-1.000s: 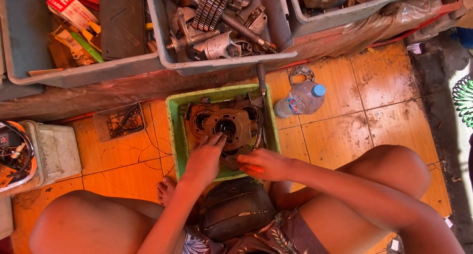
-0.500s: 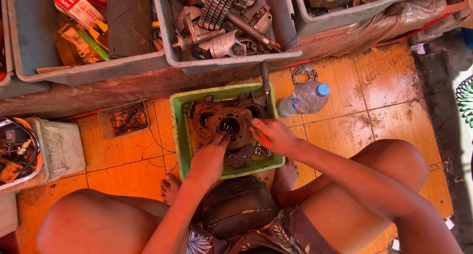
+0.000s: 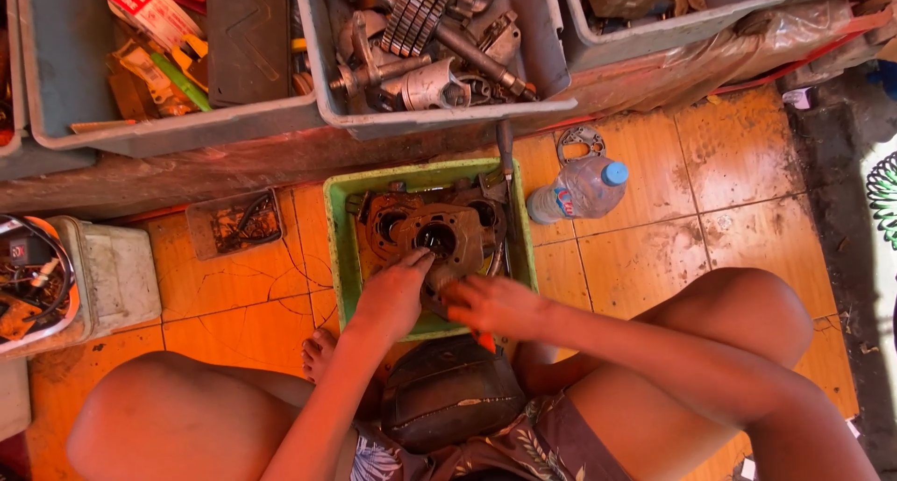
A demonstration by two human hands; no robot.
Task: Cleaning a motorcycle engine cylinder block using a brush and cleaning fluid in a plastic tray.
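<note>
While the person sits low on the orange tiled floor, both hands work inside a green rectangular plastic tray set between the knees. Left hand: fingers loosely curled, fingertips resting on a rusty brown metal engine casing that fills the tray's middle; it grips nothing that I can see. Right hand: lies flat over the tray's near edge, fingers stretched toward the left hand, touching the casing's near side; whether it holds anything, cannot tell. Clear plastic bottle with blue cap lies on its side just beside the tray's right far corner. Grey plastic bin of greasy metal gears and shafts stands beyond the tray's far edge. Dark rounded cover sits at the near edge.
</note>
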